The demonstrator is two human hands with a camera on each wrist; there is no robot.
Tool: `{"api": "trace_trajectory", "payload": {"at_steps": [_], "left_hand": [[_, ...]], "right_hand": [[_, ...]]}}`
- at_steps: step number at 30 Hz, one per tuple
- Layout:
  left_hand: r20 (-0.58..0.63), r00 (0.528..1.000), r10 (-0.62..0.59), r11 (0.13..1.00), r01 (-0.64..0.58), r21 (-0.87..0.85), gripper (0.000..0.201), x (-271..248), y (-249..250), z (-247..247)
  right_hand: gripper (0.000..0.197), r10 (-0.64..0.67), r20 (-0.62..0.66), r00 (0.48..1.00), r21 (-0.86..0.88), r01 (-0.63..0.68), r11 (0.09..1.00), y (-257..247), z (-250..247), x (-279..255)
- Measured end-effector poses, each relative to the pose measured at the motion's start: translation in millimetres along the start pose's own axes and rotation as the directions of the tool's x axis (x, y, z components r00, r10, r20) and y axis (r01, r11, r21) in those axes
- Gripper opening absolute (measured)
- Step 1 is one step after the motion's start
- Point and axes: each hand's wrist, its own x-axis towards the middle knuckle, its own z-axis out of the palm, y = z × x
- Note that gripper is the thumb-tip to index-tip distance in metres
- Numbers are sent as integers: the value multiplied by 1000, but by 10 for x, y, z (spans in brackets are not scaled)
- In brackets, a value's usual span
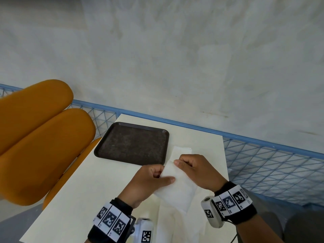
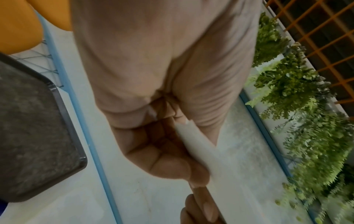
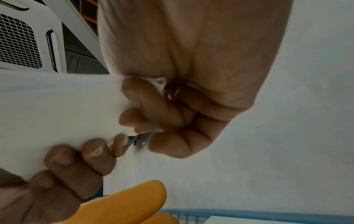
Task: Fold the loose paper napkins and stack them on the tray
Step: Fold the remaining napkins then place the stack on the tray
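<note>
A white paper napkin (image 1: 177,188) is lifted above the cream table, held between both hands. My left hand (image 1: 154,179) pinches its left edge with thumb on top; the wrist view shows the napkin (image 2: 193,144) edge-on in that curled hand (image 2: 162,151). My right hand (image 1: 194,171) pinches the far right corner; its wrist view shows the napkin (image 3: 63,112) under the curled fingers (image 3: 151,106). The dark empty tray (image 1: 131,142) lies just left of and beyond the hands. More loose napkins (image 1: 175,223) lie flat under and near my wrists, another (image 1: 181,151) beyond the hands.
The cream table (image 1: 87,190) is narrow. An orange padded chair (image 1: 40,142) stands at its left. A blue wire-mesh rail (image 1: 263,163) runs behind and to the right, with a pale wall beyond. Green plants (image 2: 298,106) show in the left wrist view.
</note>
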Motion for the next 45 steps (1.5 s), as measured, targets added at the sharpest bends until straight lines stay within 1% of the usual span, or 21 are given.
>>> {"api": "trace_trajectory", "payload": {"at_steps": [3, 5, 7, 8, 11, 14, 18, 21, 24, 29, 34, 37, 39, 42, 45], "left_hand": [[-9, 1000, -14, 1000, 14, -3, 18, 7, 7, -120], [-3, 1000, -22, 1000, 22, 1, 19, 9, 23, -182], [5, 1000, -29, 999, 29, 14, 19, 18, 40, -255], [8, 1000, -28, 999, 28, 27, 18, 22, 45, -293], [30, 999, -13, 998, 11, 61, 17, 26, 50, -380], [27, 1000, 0, 998, -2, 70, 16, 3, 36, -446], [13, 999, -30, 994, 28, 107, 17, -13, -4, -495], [16, 998, -68, 988, 65, 138, 17, -25, -42, -523], [-4, 998, -68, 987, 68, 148, 15, -38, -82, -542], [-24, 998, -64, 989, 67, 133, 13, -37, -81, -543], [-42, 997, -66, 985, 71, 157, 18, -6, -72, -521], [-35, 998, -55, 987, 59, 148, 20, -12, -58, -487], [-32, 999, -38, 984, 42, 174, 21, -14, -47, -432], [-53, 998, -36, 985, 44, 168, 19, 0, -72, -344], [-76, 997, -34, 987, 46, 152, 15, -2, -113, -258]], "right_hand": [[47, 14, -9, 1000, 7, -14, 1000, -57, 81, 75], [44, 19, -16, 1000, 43, -18, 999, -107, 107, 113], [34, 11, 22, 1000, 75, -13, 997, -162, 130, 166], [33, 0, 45, 999, 70, -3, 998, -181, 149, 197], [38, -32, 47, 998, 3, 32, 999, -183, 205, 299], [39, -40, 28, 999, -18, 40, 999, -187, 237, 369], [42, -27, 19, 999, -23, 27, 999, -216, 274, 388], [43, 9, -20, 1000, -23, -9, 1000, -243, 276, 394], [43, -21, -28, 999, -64, 19, 998, -248, 260, 396], [36, -39, -29, 999, -50, 37, 998, -230, 276, 400], [32, -36, -101, 994, -7, 36, 999, -188, 289, 358], [31, -35, -91, 995, 2, 35, 999, -140, 295, 344], [30, -17, -81, 997, 19, 19, 1000, -66, 293, 319], [27, -11, -94, 996, 64, 17, 998, -3, 251, 273], [27, -28, -72, 997, 66, 33, 997, 20, 221, 251]]}}
